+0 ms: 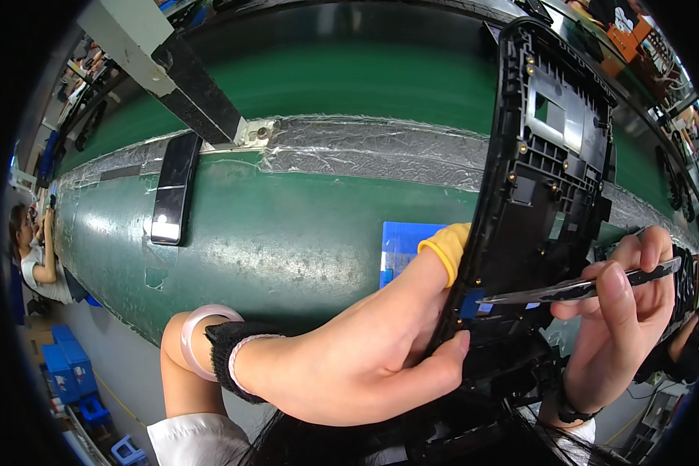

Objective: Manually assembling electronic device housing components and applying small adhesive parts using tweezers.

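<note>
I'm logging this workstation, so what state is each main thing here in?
Left hand, closed on the black frame
Right hand, closed on the tweezers
Black frame, held tilted up, ribbed side showing
Tweezers, tips at the blue piece; grip unclear
Blue piece, against the frame
Yellow finger cover, worn on a left-hand finger
Phone, lying flat, screen dark
Blue sheet, partly hidden
Green bench, scuffed and chipped
Silver tape, wrinkled

I can see a chunky, see-through pinkish bangle (186, 342) from my end. Right beside it, toward the left hand (380, 353), there's a fuzzy black band (219, 353) plus a thin pale cord (234, 359). Way past the bangle: yellow finger cover (446, 250), rolled edge. White sleeve (198, 439) below the bangle, loose dark hair (311, 439) lower right of it. Far right of it, a dark wristband (573, 409).
</note>
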A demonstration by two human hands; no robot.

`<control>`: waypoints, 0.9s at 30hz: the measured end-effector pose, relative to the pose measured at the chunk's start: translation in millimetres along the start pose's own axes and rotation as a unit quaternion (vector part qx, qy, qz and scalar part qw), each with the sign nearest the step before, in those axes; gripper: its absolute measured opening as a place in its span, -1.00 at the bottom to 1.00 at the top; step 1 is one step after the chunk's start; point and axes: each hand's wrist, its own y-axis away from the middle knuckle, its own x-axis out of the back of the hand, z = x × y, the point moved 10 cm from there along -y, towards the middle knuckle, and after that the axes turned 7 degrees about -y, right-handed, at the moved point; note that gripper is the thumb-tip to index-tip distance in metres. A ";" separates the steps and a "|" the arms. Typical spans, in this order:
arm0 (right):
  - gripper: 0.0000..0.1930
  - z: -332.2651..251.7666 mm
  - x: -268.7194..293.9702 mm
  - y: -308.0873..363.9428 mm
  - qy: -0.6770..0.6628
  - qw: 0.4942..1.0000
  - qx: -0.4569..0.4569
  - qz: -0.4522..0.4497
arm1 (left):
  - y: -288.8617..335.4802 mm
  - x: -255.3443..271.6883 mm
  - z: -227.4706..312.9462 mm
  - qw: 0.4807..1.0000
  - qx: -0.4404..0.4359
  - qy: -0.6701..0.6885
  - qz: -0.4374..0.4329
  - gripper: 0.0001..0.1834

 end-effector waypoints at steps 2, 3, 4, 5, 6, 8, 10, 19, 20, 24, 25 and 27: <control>-0.76 -0.1 -0.5 -0.1 0.000 1.000 0.003 0.002 | 0.3 0.4 0.4 1.000 0.001 -0.002 -0.005 -0.33; -0.77 -1.0 -0.8 -0.1 0.001 1.000 0.006 0.004 | 0.6 -0.1 0.9 1.000 0.001 -0.004 -0.009 -0.34; -0.77 -1.1 -0.6 -0.2 0.001 1.000 0.006 0.003 | -0.4 -1.4 -1.1 1.000 0.002 -0.003 -0.008 -0.34; -0.76 0.7 -0.5 -0.4 0.003 1.000 -0.005 0.000 | -2.1 -2.0 2.8 0.997 -0.037 0.063 0.000 -0.35; -0.76 2.8 0.2 -0.7 0.007 1.000 -0.015 -0.002 | -3.4 -0.5 7.3 0.989 -0.075 0.129 0.007 -0.37; -0.76 2.3 0.8 -0.5 0.015 1.000 -0.006 0.002 | -4.2 1.2 7.8 0.992 -0.078 0.097 -0.006 -0.38; -0.76 1.2 0.7 0.1 0.021 1.000 0.001 0.004 | -2.7 1.6 9.8 0.995 -0.080 0.063 -0.016 -0.39; -0.76 0.0 -1.4 2.6 0.014 1.000 0.004 0.001 | -0.6 0.7 18.0 0.990 -0.138 0.013 -0.011 -0.41; -0.76 1.0 -1.4 2.4 0.013 1.000 0.000 -0.006 | -1.0 0.7 16.2 0.992 -0.123 -0.002 -0.012 -0.41; -0.76 0.1 -1.7 2.6 0.012 1.000 0.010 -0.004 | 2.0 1.9 15.2 0.989 -0.107 -0.105 -0.006 -0.40; -0.76 -0.4 -2.1 2.7 0.011 1.000 0.010 -0.004 | 2.3 1.5 16.4 0.989 -0.107 -0.105 -0.005 -0.40; -0.76 -0.7 -2.9 2.5 0.012 1.000 0.009 -0.006 | 1.3 2.6 15.1 0.992 -0.091 -0.093 -0.001 -0.40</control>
